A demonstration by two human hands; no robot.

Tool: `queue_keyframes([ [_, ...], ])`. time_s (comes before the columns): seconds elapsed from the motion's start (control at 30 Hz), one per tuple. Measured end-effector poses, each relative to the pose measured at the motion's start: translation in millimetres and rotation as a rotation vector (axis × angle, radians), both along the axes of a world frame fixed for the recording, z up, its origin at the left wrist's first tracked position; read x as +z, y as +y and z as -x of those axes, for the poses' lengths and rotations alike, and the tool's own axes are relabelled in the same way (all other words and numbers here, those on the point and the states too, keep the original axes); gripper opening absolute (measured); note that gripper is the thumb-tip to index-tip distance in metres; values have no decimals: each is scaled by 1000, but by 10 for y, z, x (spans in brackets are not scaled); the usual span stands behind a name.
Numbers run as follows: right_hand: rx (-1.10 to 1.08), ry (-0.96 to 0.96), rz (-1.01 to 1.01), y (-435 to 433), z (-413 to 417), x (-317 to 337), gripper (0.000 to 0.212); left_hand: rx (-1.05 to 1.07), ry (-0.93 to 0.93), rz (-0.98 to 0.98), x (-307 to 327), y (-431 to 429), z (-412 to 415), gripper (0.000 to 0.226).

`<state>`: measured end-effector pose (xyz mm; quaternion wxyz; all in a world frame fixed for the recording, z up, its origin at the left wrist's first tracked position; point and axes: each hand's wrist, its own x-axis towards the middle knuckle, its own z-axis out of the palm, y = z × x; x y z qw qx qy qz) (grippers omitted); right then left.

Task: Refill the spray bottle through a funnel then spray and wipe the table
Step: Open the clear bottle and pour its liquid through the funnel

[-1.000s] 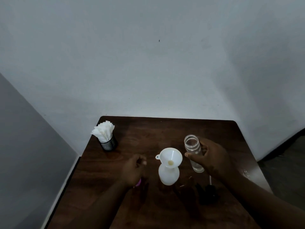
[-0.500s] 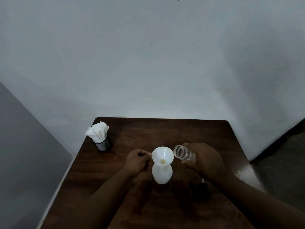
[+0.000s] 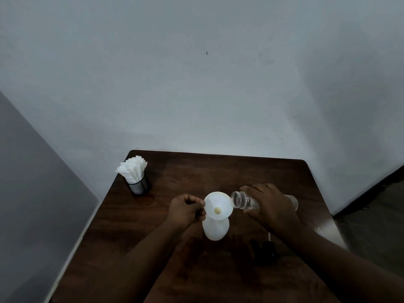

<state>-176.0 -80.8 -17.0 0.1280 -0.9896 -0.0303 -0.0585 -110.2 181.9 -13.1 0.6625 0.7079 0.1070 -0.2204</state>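
Observation:
A white spray bottle [image 3: 216,228] stands without its head near the middle of the dark wooden table [image 3: 218,171]. A white funnel [image 3: 218,206] sits in its neck. My left hand [image 3: 185,211] pinches the funnel's left rim. My right hand [image 3: 271,206] grips a clear plastic bottle [image 3: 241,200], tipped sideways with its open mouth over the funnel's right rim. A little clear liquid shows inside it. The black spray head [image 3: 265,248] with its white tube lies on the table under my right forearm.
A black mesh holder of white napkins [image 3: 134,177] stands at the table's far left corner. A grey wall runs right behind the table's far edge. Floor drops away on the right and left sides.
My right hand lifted the clear bottle from upright and tipped it over the funnel. My left hand moved from beside the spray bottle up to the funnel's rim.

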Motion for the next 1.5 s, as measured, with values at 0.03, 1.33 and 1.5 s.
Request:
queue_keyframes([
  [0.03,4,0,-15,12,2,35,40,4,-3,6,-3,-3,5,4],
  [1.33,26,-110,157,121,34,335,45,11,-65,19,15,-32,86,12],
  [1.5,35,-114,162,113,38,354,46,5,-70,-1,43,-43,87,12],
])
